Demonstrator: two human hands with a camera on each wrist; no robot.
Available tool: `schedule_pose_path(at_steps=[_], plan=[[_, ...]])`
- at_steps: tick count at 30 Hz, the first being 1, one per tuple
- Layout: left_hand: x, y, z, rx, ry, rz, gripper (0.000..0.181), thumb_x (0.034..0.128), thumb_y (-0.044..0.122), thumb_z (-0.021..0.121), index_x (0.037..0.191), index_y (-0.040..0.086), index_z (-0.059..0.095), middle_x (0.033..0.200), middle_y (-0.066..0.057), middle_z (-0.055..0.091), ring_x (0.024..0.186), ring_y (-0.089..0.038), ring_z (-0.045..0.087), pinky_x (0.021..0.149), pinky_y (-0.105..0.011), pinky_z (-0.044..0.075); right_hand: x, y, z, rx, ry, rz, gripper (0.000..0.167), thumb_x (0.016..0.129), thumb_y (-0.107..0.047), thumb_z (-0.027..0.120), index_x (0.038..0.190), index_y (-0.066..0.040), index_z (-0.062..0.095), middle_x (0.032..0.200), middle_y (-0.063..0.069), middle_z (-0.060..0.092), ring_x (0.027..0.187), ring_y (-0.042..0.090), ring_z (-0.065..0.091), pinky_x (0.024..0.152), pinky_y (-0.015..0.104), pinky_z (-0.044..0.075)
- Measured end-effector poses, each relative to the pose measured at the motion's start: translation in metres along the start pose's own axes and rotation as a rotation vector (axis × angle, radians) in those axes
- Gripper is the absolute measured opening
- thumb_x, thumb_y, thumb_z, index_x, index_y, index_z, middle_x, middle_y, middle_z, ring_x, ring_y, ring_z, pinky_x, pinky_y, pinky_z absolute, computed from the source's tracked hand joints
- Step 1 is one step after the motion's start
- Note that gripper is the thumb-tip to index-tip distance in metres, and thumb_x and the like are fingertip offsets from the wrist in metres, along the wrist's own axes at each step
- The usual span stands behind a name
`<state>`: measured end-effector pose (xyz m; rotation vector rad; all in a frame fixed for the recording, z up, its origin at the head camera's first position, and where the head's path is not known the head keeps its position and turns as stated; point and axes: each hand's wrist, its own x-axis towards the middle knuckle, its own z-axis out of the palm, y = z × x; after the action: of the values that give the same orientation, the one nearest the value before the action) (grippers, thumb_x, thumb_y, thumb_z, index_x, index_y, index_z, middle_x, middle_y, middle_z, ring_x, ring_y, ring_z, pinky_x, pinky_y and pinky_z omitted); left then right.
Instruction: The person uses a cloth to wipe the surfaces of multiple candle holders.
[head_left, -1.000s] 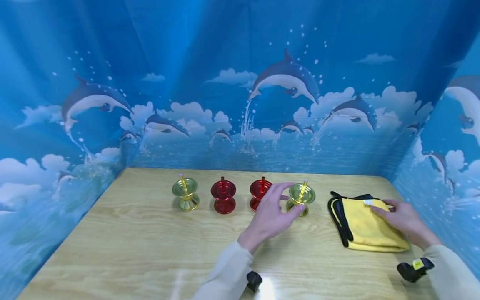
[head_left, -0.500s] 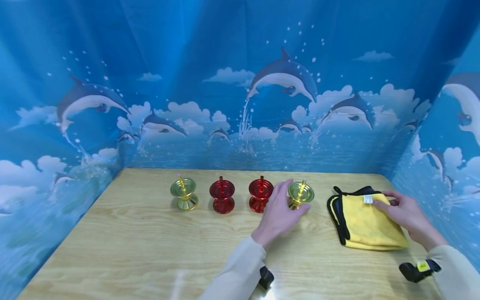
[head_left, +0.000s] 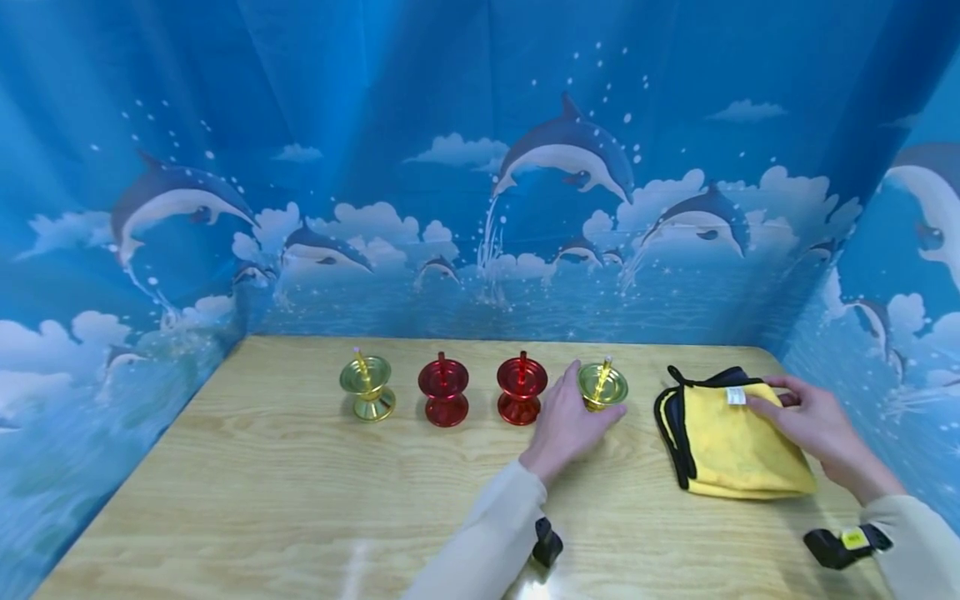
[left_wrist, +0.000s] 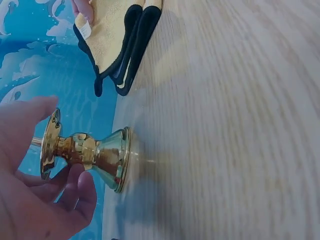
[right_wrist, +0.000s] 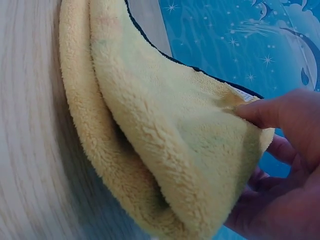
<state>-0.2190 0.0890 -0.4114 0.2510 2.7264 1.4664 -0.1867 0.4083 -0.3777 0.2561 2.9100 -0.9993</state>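
Note:
My left hand (head_left: 567,423) curls round the rightmost gold cup (head_left: 603,386), which stands upright on the table. In the left wrist view, the thumb of that hand (left_wrist: 42,175) lies by the rim of the gold cup (left_wrist: 82,149) and its other fingers bend against the stem. The folded yellow cloth (head_left: 742,442) with black edging lies at the right. My right hand (head_left: 825,433) pinches its upper right corner near a white tag. Close up, the right hand (right_wrist: 285,160) has its thumb on the lifted fleece (right_wrist: 165,110), with the other fingers behind.
To the left of the held cup stand two red cups (head_left: 522,382) (head_left: 444,382) and another gold cup (head_left: 367,379), all in a row, each with a thin upright stick. Behind the wooden table (head_left: 300,500) hangs a blue dolphin-print curtain (head_left: 420,167), which also covers the right side.
My left hand has moved right and closed in round the rightmost gold cup. My right hand keeps its pinch on the cloth, whose top corner has shifted slightly up.

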Motion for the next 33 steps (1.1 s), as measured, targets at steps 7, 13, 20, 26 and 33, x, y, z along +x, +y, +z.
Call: schedule_pose_path(at_steps=[7,13,20,26,33], plan=[[0.003,-0.005,0.004,-0.045,0.0,-0.007,0.092,0.0783,0.048,0.086,0.153,0.016,0.043,0.141,-0.007,0.059,0.128,-0.024,0.058,0.107,-0.047,0.05,-0.001,0.001,-0.001,0.008,-0.008,-0.014,0.076,0.106,-0.045,0.049,0.15,0.014,0.031,0.126,0.035,0.052,0.088,0.011,0.057,0.064,0.026,0.052],[0.003,-0.008,0.005,-0.055,-0.017,0.002,0.094,0.0738,0.05,0.089,0.151,0.02,0.046,0.137,-0.006,0.059,0.125,-0.023,0.058,0.102,-0.045,0.052,-0.002,0.003,-0.001,0.035,-0.048,-0.053,0.074,0.108,-0.042,0.044,0.152,0.015,0.025,0.14,0.048,0.04,0.118,0.056,0.053,0.068,0.02,0.051],[0.003,-0.01,0.004,-0.089,-0.022,-0.016,0.089,0.0731,0.05,0.09,0.147,0.021,0.048,0.135,-0.007,0.062,0.122,-0.024,0.06,0.1,-0.045,0.053,-0.005,0.003,0.004,0.211,-0.044,-0.051,0.052,0.107,-0.041,0.048,0.138,-0.001,0.036,0.108,0.015,0.067,0.079,-0.006,0.059,0.066,0.028,0.057],[0.001,-0.01,0.0,-0.141,-0.034,-0.016,0.086,0.0736,0.046,0.09,0.145,0.021,0.049,0.131,-0.007,0.065,0.119,-0.023,0.063,0.097,-0.043,0.055,-0.005,-0.004,0.009,0.34,0.072,-0.067,0.022,0.105,-0.039,0.054,0.116,-0.023,0.043,0.089,-0.026,0.059,0.073,0.001,0.065,0.06,0.03,0.057],[-0.003,-0.014,-0.004,-0.223,-0.096,0.02,0.081,0.0735,0.048,0.09,0.141,0.029,0.051,0.124,0.002,0.065,0.108,-0.012,0.063,0.09,-0.035,0.056,-0.009,-0.016,0.015,0.346,0.216,-0.114,0.014,0.105,-0.038,0.054,0.111,-0.029,0.046,0.092,-0.031,0.053,0.074,-0.005,0.062,0.058,0.024,0.056]])
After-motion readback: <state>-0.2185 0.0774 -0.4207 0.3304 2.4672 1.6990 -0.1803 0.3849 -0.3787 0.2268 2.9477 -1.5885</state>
